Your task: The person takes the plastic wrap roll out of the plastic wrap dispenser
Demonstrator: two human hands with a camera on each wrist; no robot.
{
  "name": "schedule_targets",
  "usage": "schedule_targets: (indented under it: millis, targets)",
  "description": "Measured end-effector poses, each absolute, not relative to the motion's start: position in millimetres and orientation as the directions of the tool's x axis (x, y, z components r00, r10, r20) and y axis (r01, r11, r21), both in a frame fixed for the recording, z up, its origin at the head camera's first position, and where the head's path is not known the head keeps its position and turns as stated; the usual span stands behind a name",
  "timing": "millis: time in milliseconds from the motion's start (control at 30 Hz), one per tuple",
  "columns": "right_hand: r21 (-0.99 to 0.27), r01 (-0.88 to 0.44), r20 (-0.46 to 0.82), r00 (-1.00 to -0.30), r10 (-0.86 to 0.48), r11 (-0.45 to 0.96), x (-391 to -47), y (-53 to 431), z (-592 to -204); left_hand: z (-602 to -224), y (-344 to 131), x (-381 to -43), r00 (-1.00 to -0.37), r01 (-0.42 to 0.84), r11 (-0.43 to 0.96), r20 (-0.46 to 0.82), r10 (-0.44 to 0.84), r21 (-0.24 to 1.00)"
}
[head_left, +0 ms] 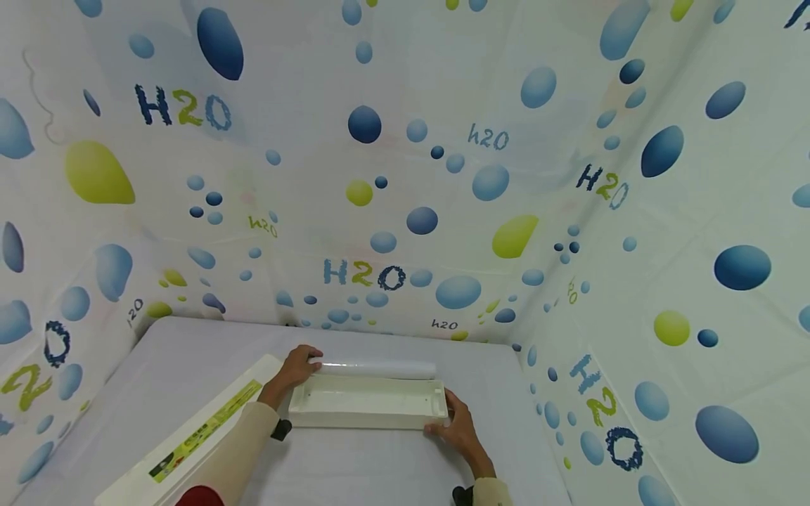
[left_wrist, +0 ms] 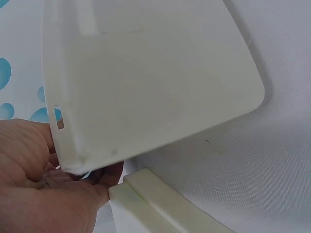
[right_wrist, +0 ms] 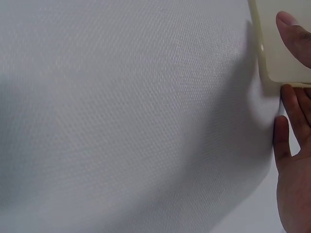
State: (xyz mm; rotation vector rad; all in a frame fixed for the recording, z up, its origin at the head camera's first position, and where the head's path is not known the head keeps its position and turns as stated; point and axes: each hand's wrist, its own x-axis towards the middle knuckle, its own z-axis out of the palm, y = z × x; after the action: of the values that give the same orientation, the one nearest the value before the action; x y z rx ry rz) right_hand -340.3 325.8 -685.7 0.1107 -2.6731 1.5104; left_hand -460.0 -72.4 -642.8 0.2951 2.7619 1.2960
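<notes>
A long, shallow cream-white plastic box [head_left: 367, 428] lies with its hollow side up in the head view. My left hand [head_left: 297, 367] grips its far left corner; in the left wrist view the fingers of that hand [left_wrist: 43, 179] curl round a corner beside a small slot. At the opposite end my right hand [head_left: 457, 426] holds the box, thumb on the near side and fingers against the end wall, as the right wrist view shows with the hand [right_wrist: 299, 179]. Just behind the box lies a glossy roll of clear film [head_left: 380, 369], its left end close to my left fingers.
A long white piece with a green-yellow label [head_left: 205, 430] lies slantwise at the left, partly under my left forearm. White cloth covers the table [head_left: 354, 467]. Patterned sheets [head_left: 405, 169] printed with drops hang behind and on both sides.
</notes>
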Motion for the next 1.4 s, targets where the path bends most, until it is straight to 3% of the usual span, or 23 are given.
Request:
schedule_targets:
  millis: [333, 633, 1233, 1400]
  targets:
    - [-0.803, -0.224, 0.194, -0.974, -0.114, 0.553, -343.5, 331.4, -688.9, -637.4, -70.5, -460.3, -0.977, 0.136, 0.636, -0.005, 0.215, 0.76]
    - [-0.867, -0.109, 0.079, -0.993, -0.082, 0.486, -349.7, 328.4, -679.7, -642.9, -67.6, -463.2, -0.974, 0.159, 0.674, 0.002, 0.228, 0.721]
    - [-0.855, -0.1, 0.069, -0.994, -0.08, 0.51, -360.7, 323.4, -677.0, -643.6, -76.2, -460.1, -0.974, 0.196, 0.665, 0.063, 0.219, 0.721]
    - [-0.833, -0.096, 0.065, -0.995, -0.076, 0.545, -360.1, 325.5, -673.1, -647.0, -75.4, -460.6, -0.972, 0.228, 0.704, 0.113, 0.207, 0.672]
